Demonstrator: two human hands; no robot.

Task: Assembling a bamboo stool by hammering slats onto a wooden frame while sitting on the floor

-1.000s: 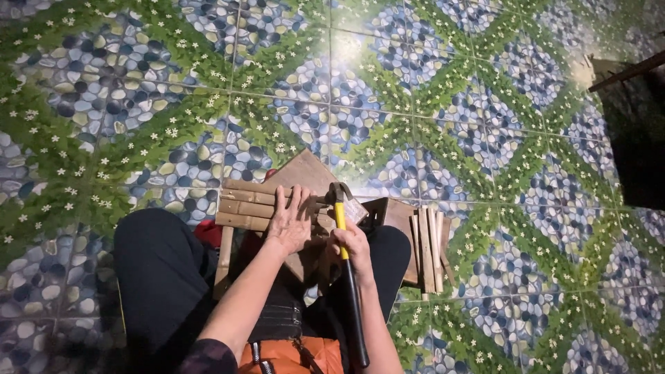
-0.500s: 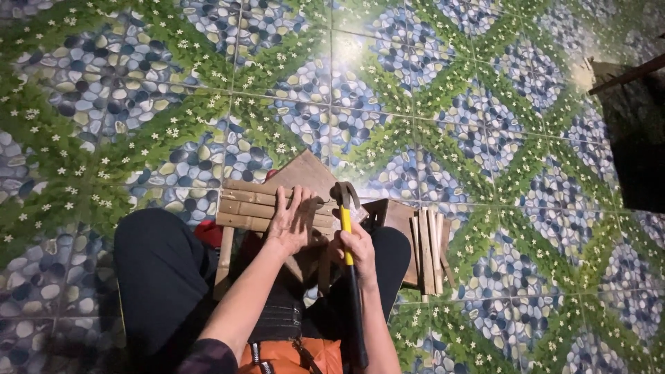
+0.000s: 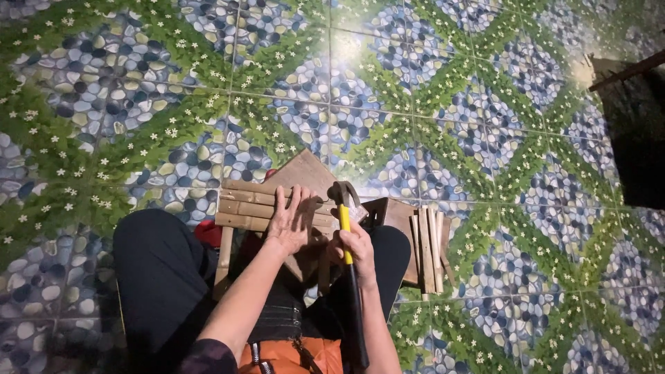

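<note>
1. Two hands work at the lower centre of the frame, above our dark-trousered knees. Our right hand (image 3: 357, 253) has its grip wrapped tight round the yellow-and-black handle of a claw hammer (image 3: 344, 208), head pointing up the frame.
2. Our left hand (image 3: 292, 223) lies flat, fingers spread, pressing on a small frame of bamboo slats (image 3: 246, 206) that rests across our lap, just left of the hammer head.
3. We judge the fingers sit close to the hammer head; a stroke that glances off could catch them, or split a thin slat.
4. Just right of the hands, loose bamboo strips (image 3: 428, 249) lie bundled on a brown board (image 3: 396, 216).
5. Beyond, the tiled floor (image 3: 415, 83) with its pebble-and-leaf pattern fills the upper frame. We see no containers.
</note>
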